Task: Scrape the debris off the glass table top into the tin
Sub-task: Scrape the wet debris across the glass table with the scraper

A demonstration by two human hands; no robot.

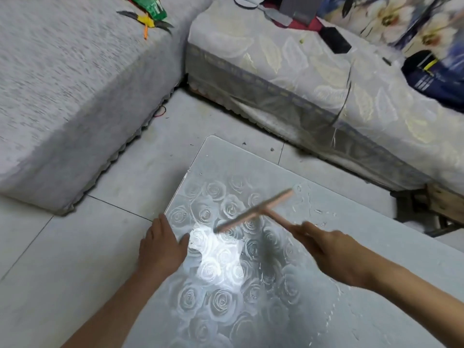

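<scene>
Head view showed the right hand (334,254) with its fingers curled round the handle of a pink T-shaped scraper (253,212). The blurred blade was tilted just above the rose-patterned glass desk top (251,310), while the left hand (160,247) lay with fingers straight at the desk's left edge. To scrape well, the blade probably needed to sit flat on the glass and draw the debris (319,212), pale flecks scattered right of the blade, in one steady stroke toward that edge; no tin was visible.

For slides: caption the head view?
Right hand holds a pink squeegee over the rose-patterned glass table top; left hand open at its edge.
</scene>
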